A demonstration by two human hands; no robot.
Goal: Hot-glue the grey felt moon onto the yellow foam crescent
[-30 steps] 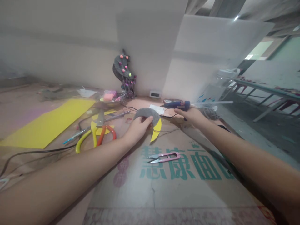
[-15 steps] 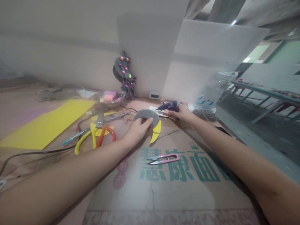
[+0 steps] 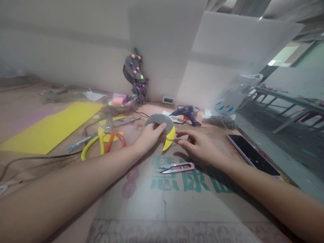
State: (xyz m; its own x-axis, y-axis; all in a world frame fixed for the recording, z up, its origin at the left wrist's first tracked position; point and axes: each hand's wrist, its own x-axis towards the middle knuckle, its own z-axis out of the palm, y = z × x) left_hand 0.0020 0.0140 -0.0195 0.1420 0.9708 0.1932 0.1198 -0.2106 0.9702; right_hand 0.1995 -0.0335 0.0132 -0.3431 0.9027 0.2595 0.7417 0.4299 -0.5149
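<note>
My left hand [image 3: 153, 135] grips a crescent-shaped piece [image 3: 159, 118] by its upper part, thumb on top. Grey yarn is wound over most of it, and its lower tip is bare yellow. A loose strand of grey yarn [image 3: 177, 139] crosses the yellow tip and runs to my right hand [image 3: 199, 145], whose thumb and forefinger close around it just right of the crescent. Below lie pink-handled thread snips [image 3: 177, 167], blades pointing left. The blue glue gun [image 3: 186, 113] rests on the table behind my right hand.
Pliers [image 3: 106, 133] with yellow and orange handles, a pen [image 3: 83, 141] and a yellow sheet [image 3: 55, 128] lie left. A decorated grey crescent [image 3: 133, 69] stands at the wall. A phone [image 3: 253, 153], a yarn bundle [image 3: 221, 121] and a bottle [image 3: 227, 96] are right.
My right hand has let go of the glue gun, come nearer to me and taken the loose yarn beside the crescent. The left hand keeps its hold.
</note>
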